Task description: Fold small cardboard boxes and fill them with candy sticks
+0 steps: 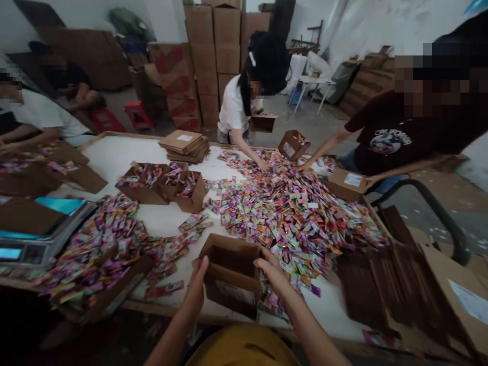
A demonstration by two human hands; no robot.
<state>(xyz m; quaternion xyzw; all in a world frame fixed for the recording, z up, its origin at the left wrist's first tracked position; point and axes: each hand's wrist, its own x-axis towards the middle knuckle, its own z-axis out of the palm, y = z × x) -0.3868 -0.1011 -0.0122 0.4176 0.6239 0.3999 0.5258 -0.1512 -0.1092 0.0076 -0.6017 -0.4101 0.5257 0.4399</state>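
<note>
A small brown cardboard box (231,287) is between my hands at the near edge of the table, its top uncovered and its dark inside showing no packets. My left hand (197,284) grips its left wall, thumb near the rim. On the right wall, my right hand (271,272) holds on with the thumb over the rim. Just beyond and to the right spreads a large heap of small colourful packets (282,208). Some of these packets lie close by my right hand.
Filled boxes (162,185) stand left of the heap, with flat cardboard (185,141) behind. A scale (34,244) and a packet-filled box (110,290) sit at left. Folded cartons (400,290) crowd the right. Two people reach into the heap; others sit at left.
</note>
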